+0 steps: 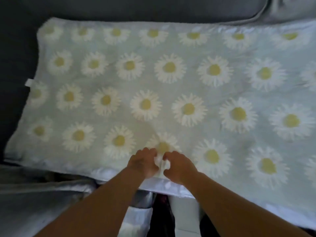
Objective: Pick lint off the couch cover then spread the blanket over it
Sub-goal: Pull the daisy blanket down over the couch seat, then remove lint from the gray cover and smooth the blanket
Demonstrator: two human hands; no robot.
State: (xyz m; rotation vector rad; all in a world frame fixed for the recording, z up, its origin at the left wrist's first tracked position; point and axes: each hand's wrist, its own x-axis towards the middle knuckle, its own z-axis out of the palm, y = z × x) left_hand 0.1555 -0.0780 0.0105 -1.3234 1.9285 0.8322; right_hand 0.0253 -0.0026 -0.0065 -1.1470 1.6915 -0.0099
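Note:
A pale green blanket (171, 86) printed with white and yellow daisies lies spread flat over the dark grey couch (15, 53) seat. My left hand (143, 162) and my right hand (179, 164) are close together at the blanket's near edge. Each pinches a small bunched fold of the fabric, which stands up white between the fingers. The blanket's silky trim runs along the near edge below my wrists. No lint is visible, and the blanket hides the couch cover beneath it.
The couch backrest (136, 9) runs across the top, and a grey cushion (290, 9) sits at the top right. Grey fabric (42, 194) lies at the lower left. A small white tag (28, 82) sticks out at the blanket's left edge.

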